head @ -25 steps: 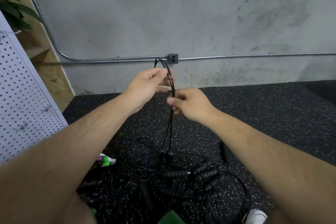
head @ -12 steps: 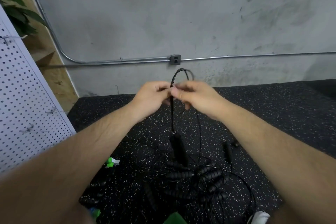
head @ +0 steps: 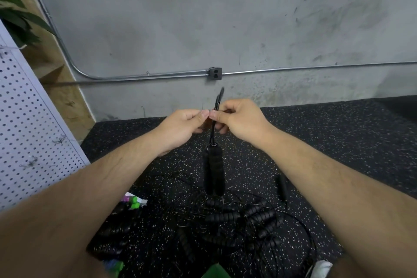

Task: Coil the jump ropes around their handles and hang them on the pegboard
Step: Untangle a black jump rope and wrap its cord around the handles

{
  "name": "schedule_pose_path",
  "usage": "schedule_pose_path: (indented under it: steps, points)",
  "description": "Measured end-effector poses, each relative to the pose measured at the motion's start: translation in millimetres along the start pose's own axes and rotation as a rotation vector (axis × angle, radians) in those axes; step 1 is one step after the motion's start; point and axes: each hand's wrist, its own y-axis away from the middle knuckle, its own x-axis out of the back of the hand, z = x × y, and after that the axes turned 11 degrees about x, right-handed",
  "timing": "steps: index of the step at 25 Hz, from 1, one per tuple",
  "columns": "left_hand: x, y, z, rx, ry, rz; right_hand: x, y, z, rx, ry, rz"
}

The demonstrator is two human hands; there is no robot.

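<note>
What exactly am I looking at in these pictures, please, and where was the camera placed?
There is no machine here: a person works with bare hands. All the pictures come from one wide-angle camera worn on the person's head, looking forward and down, so both forearms reach in from the bottom edge. The left hand and right hand meet in the middle, each pinching the folded cord of a black jump rope. Its two foam handles hang side by side below the hands. Beneath them, on the speckled rubber floor, lies a tangled pile of more black ropes, with some green items beside it. The white pegboard, where the ropes should end up, stands at the left.
</note>
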Motion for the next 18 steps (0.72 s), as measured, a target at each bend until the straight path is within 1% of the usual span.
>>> schedule_pose_path:
  steps: [2,4,6,13,14,15,18]
  points:
    - [2.5,2.0,-9.8,0.02,0.041,-0.017,0.3,-3.2,-2.9,-0.006,-0.076,0.025]
    - [2.0,3.7,-14.6,0.014,-0.006,-0.055,0.3,-6.2,-4.8,-0.012,-0.141,0.078]
    - [-4.3,3.7,-15.6,0.011,-0.02,-0.108,-0.1,-6.8,-7.1,0.001,-0.146,0.109]
    - [-16.0,-1.3,-2.6,0.035,0.059,-0.029,-0.7,-1.4,-10.3,0.018,-0.195,0.195]
    - [-12.6,-1.4,0.7,0.025,0.071,-0.011,1.3,-0.1,-8.6,0.002,-0.203,0.173]
    - [-8.7,-2.8,3.4,0.013,0.086,0.013,3.9,2.3,-6.1,-0.027,-0.191,0.113]
    - [1.0,-6.5,5.7,-0.001,0.201,0.049,4.7,13.8,5.5,-0.132,0.004,-0.197]
